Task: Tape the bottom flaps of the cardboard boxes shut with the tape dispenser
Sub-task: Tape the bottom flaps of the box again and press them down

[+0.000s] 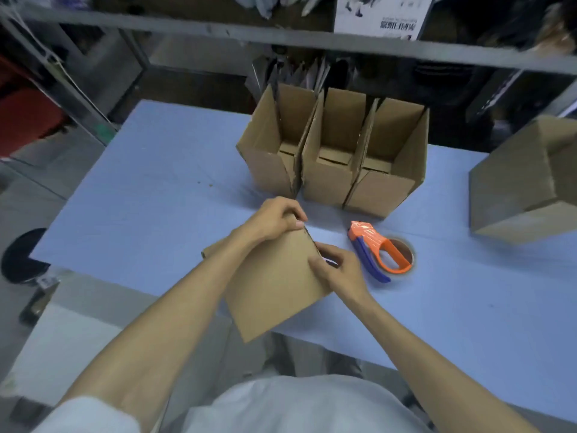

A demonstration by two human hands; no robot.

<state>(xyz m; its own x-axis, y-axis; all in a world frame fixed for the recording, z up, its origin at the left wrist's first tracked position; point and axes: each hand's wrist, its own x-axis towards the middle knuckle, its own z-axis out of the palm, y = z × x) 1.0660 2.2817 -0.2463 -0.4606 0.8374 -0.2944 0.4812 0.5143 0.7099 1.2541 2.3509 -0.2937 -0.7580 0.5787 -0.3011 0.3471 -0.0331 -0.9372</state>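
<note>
We see a flattened cardboard box [274, 285] held at the near edge of the blue table [150, 189], tilted so that its lower corner hangs past the table edge toward the person. The left hand [274, 218] is at the box's 12 o'clock corner, its fingers curled over the top edge and pinching it against the thumb. The right hand [340, 270] is at the box's 3 o'clock edge, where thumb and curled fingers grip the cardboard along the fold. We cannot tell whether the panels have begun to part. The tape dispenser [379, 250], orange with a blue handle and a roll of tape in it, lies on the table at 3 o'clock from the held box, just beside the right hand and apart from it. At 12 to 1 o'clock from the hands, three opened boxes stand upright in a row, touching side to side: the left box [271, 145], the middle box [331, 151] and the right box [390, 164], each with its top open. A larger cardboard box [524, 182] sits at 3 o'clock of that row, at the table's right end. A black stool [22, 254] shows at 9 o'clock, off the table, and a grey shelf rail [218, 29] crosses the view at 12 o'clock.
</note>
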